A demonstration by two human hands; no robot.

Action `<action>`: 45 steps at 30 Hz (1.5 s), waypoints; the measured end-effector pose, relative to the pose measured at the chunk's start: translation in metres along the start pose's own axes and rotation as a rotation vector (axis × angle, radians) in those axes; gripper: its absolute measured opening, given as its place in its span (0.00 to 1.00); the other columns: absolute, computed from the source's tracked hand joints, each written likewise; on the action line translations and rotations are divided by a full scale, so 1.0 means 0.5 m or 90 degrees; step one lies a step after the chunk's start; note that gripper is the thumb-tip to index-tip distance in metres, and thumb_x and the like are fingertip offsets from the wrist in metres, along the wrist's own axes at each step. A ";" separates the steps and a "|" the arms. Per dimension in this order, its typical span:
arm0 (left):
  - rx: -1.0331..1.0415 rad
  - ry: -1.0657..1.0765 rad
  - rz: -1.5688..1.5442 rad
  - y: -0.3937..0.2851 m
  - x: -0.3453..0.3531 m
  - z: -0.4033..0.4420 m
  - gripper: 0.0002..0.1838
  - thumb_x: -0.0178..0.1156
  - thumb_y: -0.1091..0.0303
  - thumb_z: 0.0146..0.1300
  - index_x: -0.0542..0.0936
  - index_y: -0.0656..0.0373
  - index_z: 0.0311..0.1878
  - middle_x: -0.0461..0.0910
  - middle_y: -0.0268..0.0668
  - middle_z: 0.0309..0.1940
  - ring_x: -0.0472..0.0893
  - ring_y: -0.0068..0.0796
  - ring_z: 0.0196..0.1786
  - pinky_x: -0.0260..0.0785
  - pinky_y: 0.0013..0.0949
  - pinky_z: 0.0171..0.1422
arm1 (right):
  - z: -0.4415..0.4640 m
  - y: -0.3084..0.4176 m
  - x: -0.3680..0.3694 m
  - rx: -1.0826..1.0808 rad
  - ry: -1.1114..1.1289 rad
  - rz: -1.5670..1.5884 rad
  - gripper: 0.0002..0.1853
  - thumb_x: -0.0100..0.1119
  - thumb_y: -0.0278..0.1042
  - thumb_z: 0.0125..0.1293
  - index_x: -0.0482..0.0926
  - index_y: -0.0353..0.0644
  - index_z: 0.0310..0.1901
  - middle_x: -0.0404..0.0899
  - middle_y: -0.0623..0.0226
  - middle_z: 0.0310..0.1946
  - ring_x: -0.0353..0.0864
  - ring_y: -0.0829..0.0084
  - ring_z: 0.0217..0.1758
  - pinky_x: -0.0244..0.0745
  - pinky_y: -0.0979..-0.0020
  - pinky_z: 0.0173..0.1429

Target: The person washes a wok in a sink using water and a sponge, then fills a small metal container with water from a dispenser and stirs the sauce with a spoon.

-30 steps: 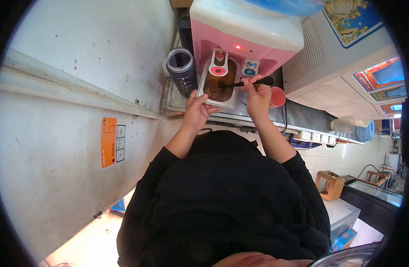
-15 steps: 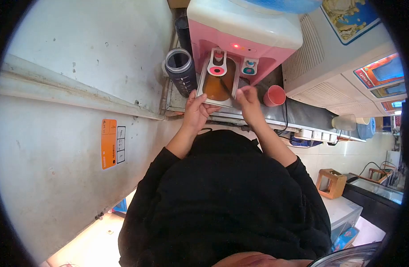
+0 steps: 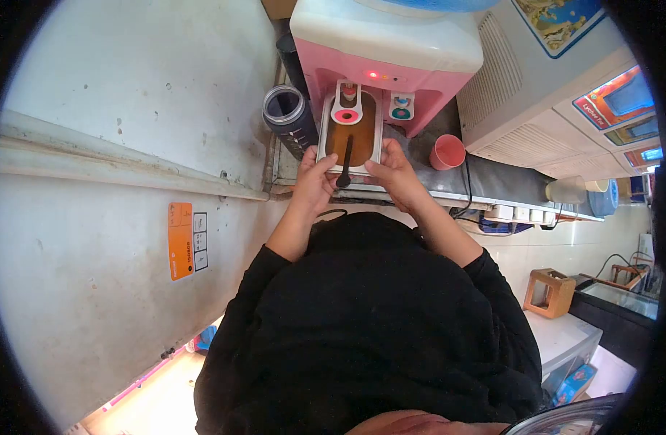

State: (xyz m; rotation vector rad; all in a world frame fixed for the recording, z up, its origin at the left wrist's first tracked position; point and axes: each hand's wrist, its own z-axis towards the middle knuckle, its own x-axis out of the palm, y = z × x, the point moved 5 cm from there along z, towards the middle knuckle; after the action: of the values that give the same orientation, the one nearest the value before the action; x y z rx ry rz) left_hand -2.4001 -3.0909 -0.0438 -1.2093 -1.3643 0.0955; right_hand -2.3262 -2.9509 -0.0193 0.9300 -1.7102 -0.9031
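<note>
A rectangular metal pan (image 3: 379, 139) of orange-brown liquid sits under the red-ringed tap (image 3: 347, 114) of a pink and white water dispenser (image 3: 391, 61). My left hand (image 3: 315, 179) grips its front left corner, thumb on the rim. At the front right corner, my right hand (image 3: 396, 172) holds the rim the same way. Between my hands a black spoon (image 3: 346, 168) rests across the near rim, one end over the liquid and the rounded end toward me. How deep the liquid is cannot be seen.
Left of the pan stands an uncapped dark bottle (image 3: 288, 119), close to my left hand. A pink cup (image 3: 447, 152) is on the metal counter (image 3: 492, 170) to the right, with a cable beside it. A large white panel (image 3: 115, 145) borders the left side, and a drinks machine (image 3: 536, 123) the right.
My right hand has left the dark utensil in the pan and taken hold of the front right corner. The spoon now lies over the near rim. My left hand keeps its grip.
</note>
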 end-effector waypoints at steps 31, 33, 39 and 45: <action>-0.016 0.042 -0.070 -0.016 0.021 -0.007 0.07 0.51 0.73 0.65 0.67 0.53 0.44 0.77 0.44 0.46 0.82 0.42 0.44 0.81 0.44 0.43 | 0.005 0.097 -0.013 -0.382 -0.156 -0.346 0.04 0.56 0.27 0.63 0.76 0.38 0.38 0.80 0.66 0.31 0.79 0.75 0.36 0.73 0.74 0.42; -0.017 0.042 -0.072 -0.014 0.021 -0.007 0.07 0.51 0.73 0.65 0.66 0.53 0.44 0.77 0.43 0.46 0.82 0.43 0.44 0.81 0.44 0.43 | 0.005 0.086 -0.023 -0.380 -0.189 -0.341 0.04 0.54 0.27 0.65 0.75 0.37 0.38 0.79 0.68 0.31 0.78 0.78 0.36 0.72 0.75 0.41; -0.025 0.061 -0.066 -0.002 0.020 -0.002 0.04 0.49 0.73 0.66 0.66 0.52 0.41 0.76 0.46 0.49 0.80 0.45 0.49 0.80 0.48 0.47 | 0.016 0.080 -0.039 -0.326 -0.230 -0.143 0.05 0.52 0.27 0.66 0.70 0.39 0.41 0.76 0.68 0.34 0.77 0.78 0.36 0.75 0.76 0.39; -0.027 0.058 -0.047 -0.001 0.023 0.002 0.04 0.49 0.73 0.66 0.66 0.54 0.43 0.76 0.46 0.49 0.80 0.44 0.49 0.80 0.46 0.48 | 0.031 0.065 -0.083 -0.229 -0.290 -0.009 0.05 0.51 0.26 0.67 0.69 0.39 0.42 0.75 0.67 0.34 0.78 0.77 0.38 0.78 0.76 0.36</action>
State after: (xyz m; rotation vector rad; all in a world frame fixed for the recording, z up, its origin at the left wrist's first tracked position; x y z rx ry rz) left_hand -2.3979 -3.0829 -0.0359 -1.1835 -1.3350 -0.0400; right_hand -2.3361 -2.8974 -0.0107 0.5187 -1.8257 -1.4586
